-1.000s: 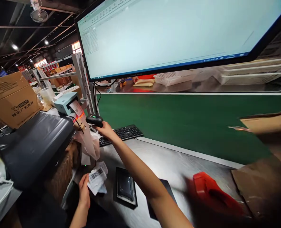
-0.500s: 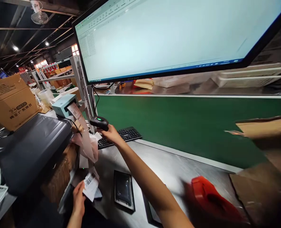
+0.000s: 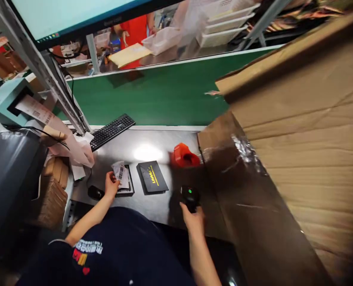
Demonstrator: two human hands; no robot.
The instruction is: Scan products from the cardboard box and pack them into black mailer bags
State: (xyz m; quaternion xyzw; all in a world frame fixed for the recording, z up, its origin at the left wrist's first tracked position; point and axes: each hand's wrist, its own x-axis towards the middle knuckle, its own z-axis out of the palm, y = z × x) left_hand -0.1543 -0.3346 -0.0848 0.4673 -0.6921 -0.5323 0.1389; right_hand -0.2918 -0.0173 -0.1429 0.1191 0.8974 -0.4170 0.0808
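My left hand (image 3: 111, 185) is closed on a crumpled white label sheet (image 3: 123, 173) with a barcode. The sheet lies over a shallow open black box (image 3: 130, 183), covering most of its inside. My right hand (image 3: 195, 221) grips a black barcode scanner (image 3: 190, 197) with a green light on top, at the front right of the metal table. Between the hands sits a flat black box lid (image 3: 152, 177) with yellow lettering. A black mouse (image 3: 96, 193) is just left of my left hand.
A keyboard (image 3: 112, 131) lies at the back left, near a pale blue printer (image 3: 8, 104) trailing a label strip (image 3: 42, 113). Red-orange object (image 3: 183, 155), possibly a tape dispenser, stands beside a large open carton (image 3: 310, 143). Behind the green panel (image 3: 152, 99), a person in red is partly visible.
My right hand has carried the scanner from beside the keyboard to the front right. My left hand has brought the label over the open box. The view has turned right and down.
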